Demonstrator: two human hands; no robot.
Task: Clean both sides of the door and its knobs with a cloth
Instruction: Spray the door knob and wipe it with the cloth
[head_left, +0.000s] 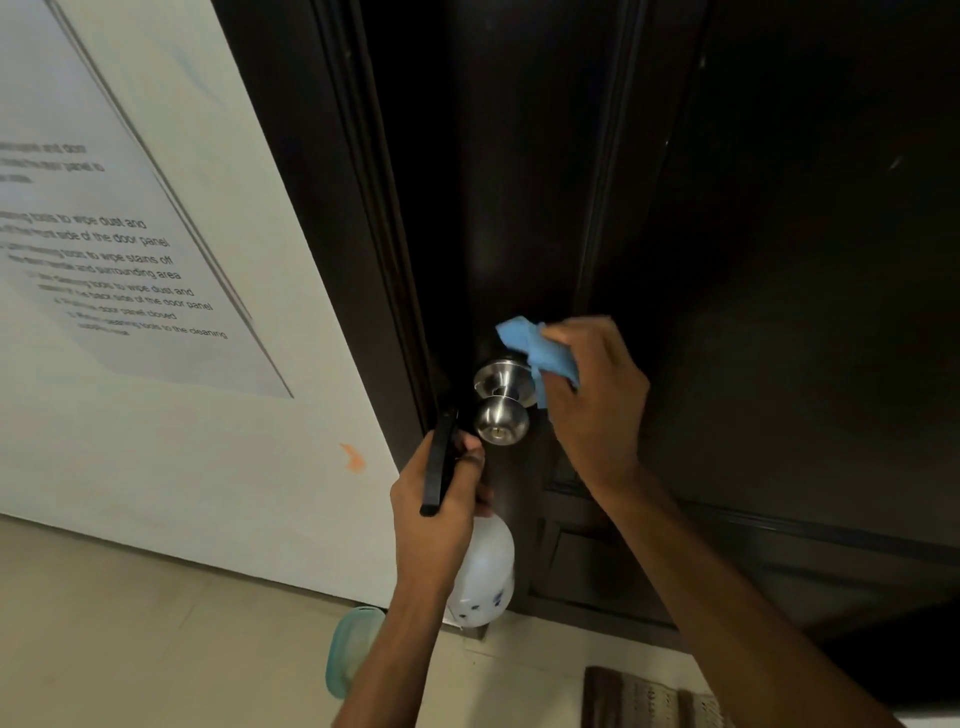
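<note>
A dark brown door (753, 234) fills the right of the view, with a round steel knob (502, 418) on its left side. My right hand (592, 395) grips a crumpled blue cloth (540, 348) and holds it against the door just right of and above the knob's steel base plate (498, 376). My left hand (441, 499) sits just below the knob and grips the black trigger head (439, 462) of a white spray bottle (485, 571), which hangs below the hand.
A white wall (234, 441) with a printed instruction sheet (104, 249) and an orange mark (353, 457) lies left of the dark door frame (332, 208). On the tiled floor (130, 649) below are a teal-rimmed container (348, 649) and a brown mat (649, 701).
</note>
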